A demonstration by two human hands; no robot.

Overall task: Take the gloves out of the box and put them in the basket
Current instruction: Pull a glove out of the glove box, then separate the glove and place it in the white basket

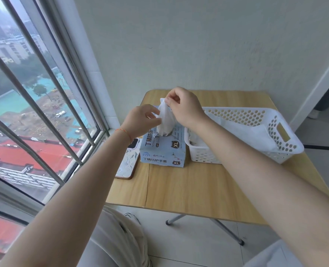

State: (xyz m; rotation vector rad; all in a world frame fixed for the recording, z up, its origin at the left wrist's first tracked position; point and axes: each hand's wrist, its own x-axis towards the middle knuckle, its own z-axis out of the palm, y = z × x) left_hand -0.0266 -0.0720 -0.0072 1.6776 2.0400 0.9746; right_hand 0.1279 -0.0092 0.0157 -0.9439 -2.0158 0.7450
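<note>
A pale blue glove box [162, 151] marked XL stands on the wooden table, left of a white perforated basket [279, 132]. A white glove [165, 120] sticks up out of the box's top opening, its lower end still inside. My right hand [184, 106] pinches the glove's top between thumb and fingers. My left hand [140, 120] grips the glove's left side, just above the box. White gloves [248, 132] lie inside the basket.
A phone [126, 162] in a patterned case lies on the table left of the box, near the window sill. The small wooden table [188, 189] stands against a white wall. A barred window fills the left side.
</note>
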